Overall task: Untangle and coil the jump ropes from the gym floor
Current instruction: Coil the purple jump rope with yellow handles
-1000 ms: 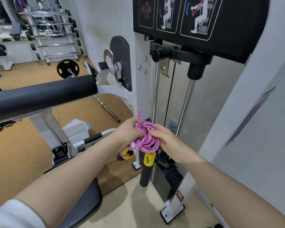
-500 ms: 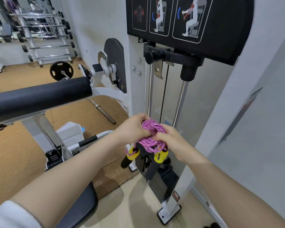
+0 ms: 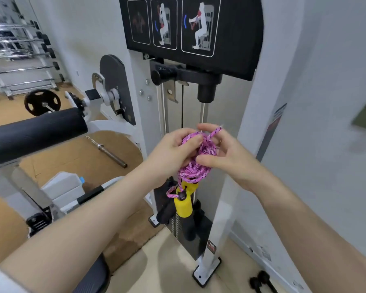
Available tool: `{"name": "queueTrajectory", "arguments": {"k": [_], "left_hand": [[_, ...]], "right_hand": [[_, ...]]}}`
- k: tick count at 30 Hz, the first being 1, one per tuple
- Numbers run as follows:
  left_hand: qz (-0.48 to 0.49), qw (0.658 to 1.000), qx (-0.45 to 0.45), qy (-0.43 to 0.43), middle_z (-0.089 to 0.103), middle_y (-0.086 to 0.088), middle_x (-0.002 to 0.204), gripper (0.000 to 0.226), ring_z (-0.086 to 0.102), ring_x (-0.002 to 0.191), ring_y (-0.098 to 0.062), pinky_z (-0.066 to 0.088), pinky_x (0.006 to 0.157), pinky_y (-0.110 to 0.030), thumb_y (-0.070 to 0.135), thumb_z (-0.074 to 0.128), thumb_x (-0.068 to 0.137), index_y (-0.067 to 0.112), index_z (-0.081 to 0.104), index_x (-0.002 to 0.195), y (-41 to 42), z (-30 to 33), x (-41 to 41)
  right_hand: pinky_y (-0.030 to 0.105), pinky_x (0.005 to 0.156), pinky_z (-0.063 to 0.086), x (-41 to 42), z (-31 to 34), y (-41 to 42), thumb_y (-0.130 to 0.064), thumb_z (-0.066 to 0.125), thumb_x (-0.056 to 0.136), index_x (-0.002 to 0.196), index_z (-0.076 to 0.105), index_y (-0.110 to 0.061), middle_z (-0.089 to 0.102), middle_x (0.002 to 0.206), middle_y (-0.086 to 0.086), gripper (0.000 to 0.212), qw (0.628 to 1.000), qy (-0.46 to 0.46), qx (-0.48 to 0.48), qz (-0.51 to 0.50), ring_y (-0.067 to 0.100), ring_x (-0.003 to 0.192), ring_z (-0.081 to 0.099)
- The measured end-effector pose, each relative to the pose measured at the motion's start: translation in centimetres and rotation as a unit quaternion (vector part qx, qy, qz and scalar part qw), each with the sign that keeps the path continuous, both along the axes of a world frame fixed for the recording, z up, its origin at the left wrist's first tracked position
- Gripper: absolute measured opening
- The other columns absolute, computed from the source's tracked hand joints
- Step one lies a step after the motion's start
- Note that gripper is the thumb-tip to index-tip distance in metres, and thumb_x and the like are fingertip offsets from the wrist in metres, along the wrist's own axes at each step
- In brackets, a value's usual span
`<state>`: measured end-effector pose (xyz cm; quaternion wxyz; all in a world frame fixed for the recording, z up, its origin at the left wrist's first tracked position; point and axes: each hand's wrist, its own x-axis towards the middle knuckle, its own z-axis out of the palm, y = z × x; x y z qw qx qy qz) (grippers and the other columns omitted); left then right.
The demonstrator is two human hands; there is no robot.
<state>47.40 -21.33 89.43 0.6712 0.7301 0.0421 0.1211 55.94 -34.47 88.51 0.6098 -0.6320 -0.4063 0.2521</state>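
Note:
A pink braided jump rope (image 3: 195,166) is bunched in a small coil between both hands, in front of a weight machine. My left hand (image 3: 171,153) grips the coil from the left, thumb on top. My right hand (image 3: 226,154) pinches it from the right, and a loose rope end (image 3: 216,132) runs up between its fingers. Two yellow-and-black handles (image 3: 183,203) hang side by side below the coil, a short rope loop knotted at the top of one.
The white weight machine frame (image 3: 224,208) with its black instruction panel (image 3: 190,28) stands right behind the hands. A black padded roller (image 3: 36,132) juts in from the left. A barbell bar (image 3: 106,151) lies on the brown floor mat. Two small dumbbells (image 3: 262,282) sit bottom right.
Both hands lifted the coil higher, and the view shifted. The right hand has opened its fingers around a rope end now sticking up. The handles hang closer together, straight down.

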Motion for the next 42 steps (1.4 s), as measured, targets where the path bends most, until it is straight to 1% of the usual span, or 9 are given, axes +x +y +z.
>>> {"name": "queueTrajectory", "arguments": {"k": [6,11,15,19,21,25,30,36,42], "left_hand": [[-0.056,0.996,0.027,-0.071,0.043,0.002,0.048,0.016,0.037,0.038,-0.007,0.031,0.04,-0.015,0.021,0.054,0.094,0.009,0.065,0.092,-5.3,4.6,2.3],[-0.065,0.99,0.057,-0.111,0.047,0.005,0.044,0.018,0.038,0.034,-0.006,0.033,0.04,-0.015,0.023,0.066,0.085,0.006,0.062,0.083,-9.1,7.8,5.5],[-0.139,0.981,0.015,-0.135,0.049,-0.005,0.054,0.02,0.044,0.039,-0.009,0.041,0.045,-0.017,0.02,0.067,0.084,0.008,0.058,0.098,-12.5,10.4,8.2],[-0.217,0.964,-0.01,-0.157,0.066,-0.009,0.085,0.035,0.064,0.071,-0.017,0.055,0.074,-0.029,0.011,0.069,0.081,0.01,0.055,0.113,-15.8,13.1,11.3],[-0.212,0.96,-0.009,-0.181,0.068,-0.004,0.087,0.031,0.066,0.076,-0.014,0.053,0.077,-0.027,0.009,0.063,0.087,0.011,0.055,0.117,-17.7,14.3,12.8],[-0.176,0.956,-0.028,-0.233,0.067,-0.004,0.088,0.018,0.066,0.073,-0.012,0.054,0.072,-0.024,0.018,0.053,0.095,0.016,0.056,0.112,-21.8,17.2,15.5],[-0.176,0.937,-0.043,-0.297,0.062,0.008,0.061,0.01,0.061,0.058,-0.007,0.052,0.062,-0.021,0.024,0.05,0.096,0.022,0.057,0.103,-25.7,21.9,17.8],[-0.202,0.924,0.013,-0.325,0.061,0.0,0.08,0.015,0.062,0.068,-0.009,0.056,0.066,-0.022,0.023,0.05,0.096,0.023,0.054,0.11,-29.5,27.8,20.7],[-0.163,0.906,0.08,-0.382,0.059,0.0,0.075,0.016,0.051,0.057,-0.006,0.04,0.049,-0.014,0.025,0.045,0.098,0.028,0.06,0.104,-30.2,33.8,24.6]], "right_hand": [[0.028,0.074,0.055,1.5,4.3,-5.6,-0.001,0.058,0.081,0.109,0.056,-0.006,0.072,0.079,0.009,0.029,0.999,0.019,0.044,-0.007,0.021,0.076,0.07],[0.043,0.098,0.047,3.9,6.9,-10.3,-0.008,0.062,0.078,0.116,0.054,-0.004,0.064,0.098,0.019,0.039,0.995,-0.067,0.025,-0.067,0.031,0.098,0.06],[0.034,0.085,0.053,5.2,9.1,-14.0,0.001,0.051,0.08,0.123,0.048,0.001,0.068,0.085,0.01,0.043,0.99,-0.051,0.1,-0.089,0.025,0.088,0.064],[0.035,0.082,0.053,7.1,12.0,-18.0,-0.009,0.061,0.083,0.134,0.04,-0.001,0.067,0.098,0.011,0.055,0.962,-0.042,0.182,-0.199,0.024,0.091,0.065],[0.034,0.079,0.054,8.1,13.7,-19.9,-0.01,0.058,0.089,0.132,0.041,-0.004,0.068,0.1,0.008,0.047,0.944,-0.059,0.214,-0.245,0.021,0.09,0.066],[0.026,0.067,0.053,9.2,17.9,-23.2,-0.01,0.049,0.094,0.118,0.047,-0.017,0.069,0.077,-0.005,0.025,0.921,-0.118,0.237,-0.287,0.011,0.073,0.067],[0.029,0.067,0.05,10.1,23.4,-26.8,-0.015,0.05,0.095,0.109,0.053,-0.02,0.059,0.073,0.001,0.015,0.873,-0.285,0.158,-0.363,0.013,0.069,0.058],[0.031,0.069,0.051,12.9,29.9,-30.6,-0.028,0.047,0.097,0.095,0.049,-0.04,0.065,0.083,-0.005,0.013,0.774,-0.439,0.068,-0.452,0.011,0.075,0.063],[0.014,0.061,0.041,16.2,36.5,-32.5,-0.024,0.048,0.097,0.113,0.05,-0.023,0.06,0.078,-0.012,0.016,0.71,-0.557,-0.048,-0.428,0.0,0.069,0.057]]}}
